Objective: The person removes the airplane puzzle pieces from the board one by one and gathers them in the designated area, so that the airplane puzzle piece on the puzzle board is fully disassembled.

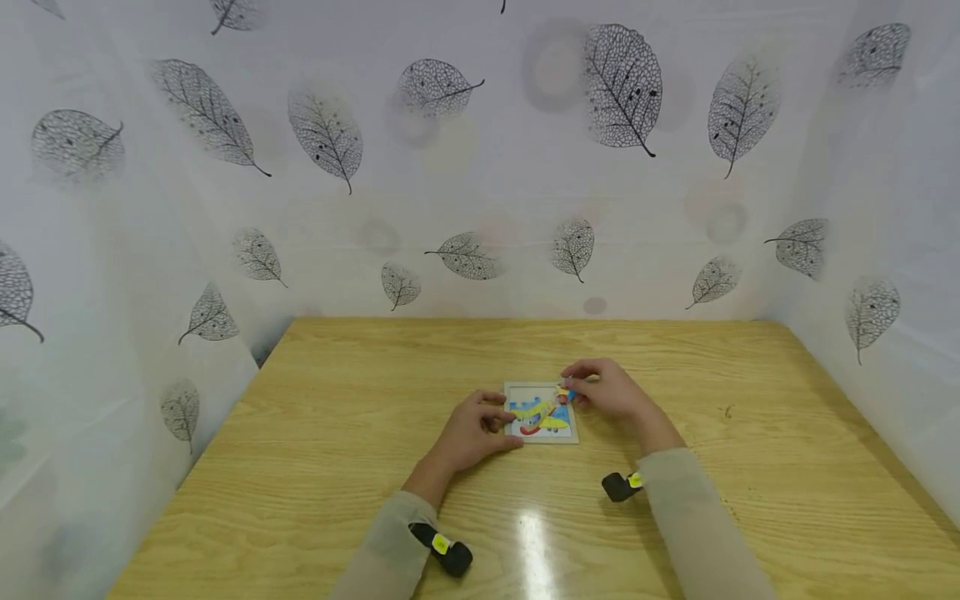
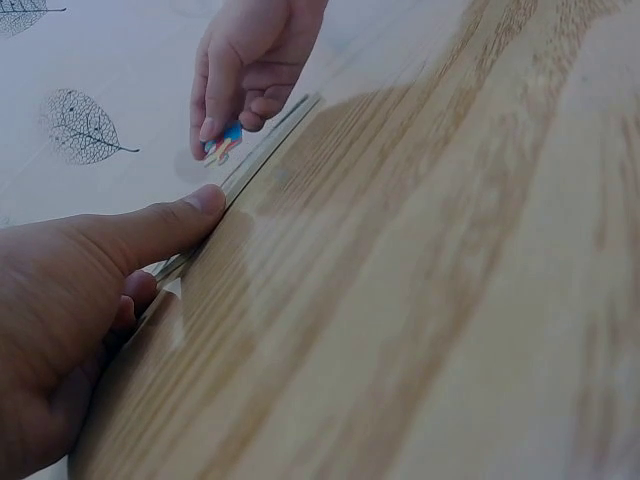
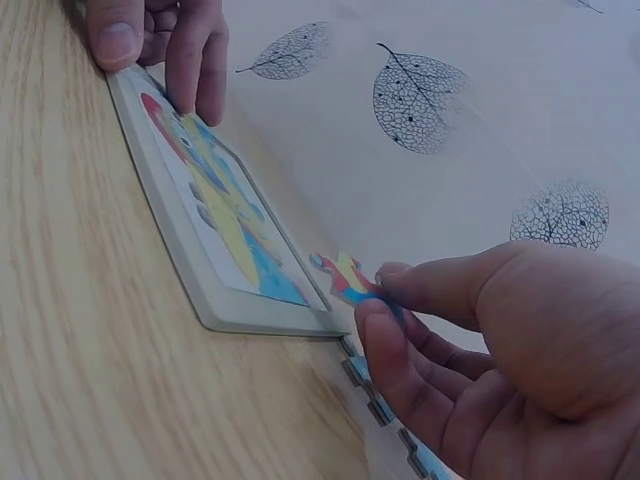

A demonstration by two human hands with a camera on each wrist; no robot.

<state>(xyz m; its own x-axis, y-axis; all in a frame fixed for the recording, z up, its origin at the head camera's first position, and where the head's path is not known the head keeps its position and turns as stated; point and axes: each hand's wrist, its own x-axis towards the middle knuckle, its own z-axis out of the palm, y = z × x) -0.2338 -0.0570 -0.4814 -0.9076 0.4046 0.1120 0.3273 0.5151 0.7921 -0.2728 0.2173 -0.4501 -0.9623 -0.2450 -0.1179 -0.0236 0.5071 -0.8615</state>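
While the right hand (image 1: 609,392) pinches a small puzzle piece (image 3: 350,282) between thumb and fingertips, the piece is raised near the far right corner of a shallow pale tray (image 3: 270,318), apart from its rim in the right wrist view. The piece shows red, yellow and blue, and its edge is knobbed. Inside the tray lies a partly assembled picture (image 3: 228,215) of a yellow airplane with a red part toward its front, set against blue and white; a pale strip of the tray's base shows along the far side. At the tray's left end, the left hand (image 1: 474,429) is clamped on the tray, its thumb at the near corner and its other fingers reaching along the left side and onto the picture's edge. Close beside the tray's right end, partly hidden by the right hand, notched pieces (image 3: 380,405) with blue on them show in the right wrist view. All this sits on a wood-grained table (image 1: 360,367). Both forearms wear pale sleeves (image 1: 697,517), with a black device (image 1: 621,486) bearing a yellow label at each wrist. Behind the table hangs a whitish cloth (image 1: 510,183) printed with dark, veined leaves.
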